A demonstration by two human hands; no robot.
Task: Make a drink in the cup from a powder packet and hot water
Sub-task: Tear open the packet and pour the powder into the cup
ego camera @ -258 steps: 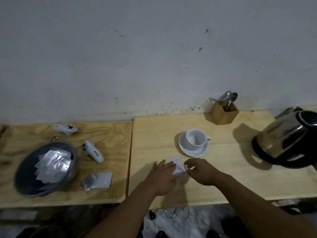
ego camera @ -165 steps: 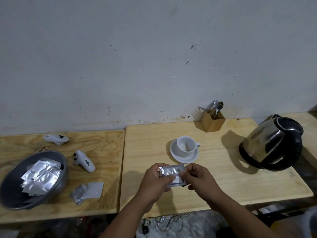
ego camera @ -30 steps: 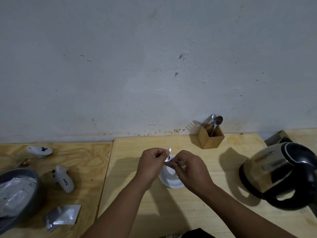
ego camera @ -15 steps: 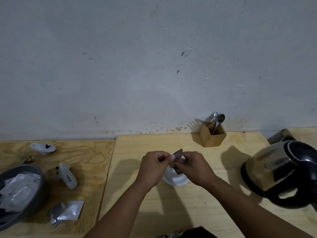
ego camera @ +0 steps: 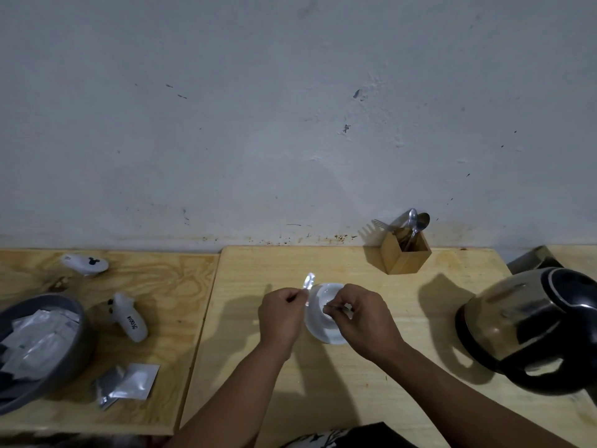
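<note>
A white cup (ego camera: 326, 294) stands on a white saucer (ego camera: 323, 333) in the middle of the light wooden table (ego camera: 355, 376). My left hand (ego camera: 282, 313) pinches a small silver strip (ego camera: 308, 282) of foil that sticks up beside the cup's left rim. My right hand (ego camera: 363, 318) is over the cup and saucer, fingers pinched on the silver powder packet (ego camera: 336, 308), most of which is hidden by the fingers. A steel and black kettle (ego camera: 529, 328) stands at the right.
A wooden holder (ego camera: 405, 255) with spoons and a fork stands by the wall. On the left table sit a grey bowl (ego camera: 76, 324) of silver packets, opened foil packets (ego camera: 127, 384) and two white controllers (ego camera: 129, 318).
My hands have drawn apart over the cup: the left now holds a foil strip off to the left, the right keeps the packet over the cup. Earlier both hands held one packet together.
</note>
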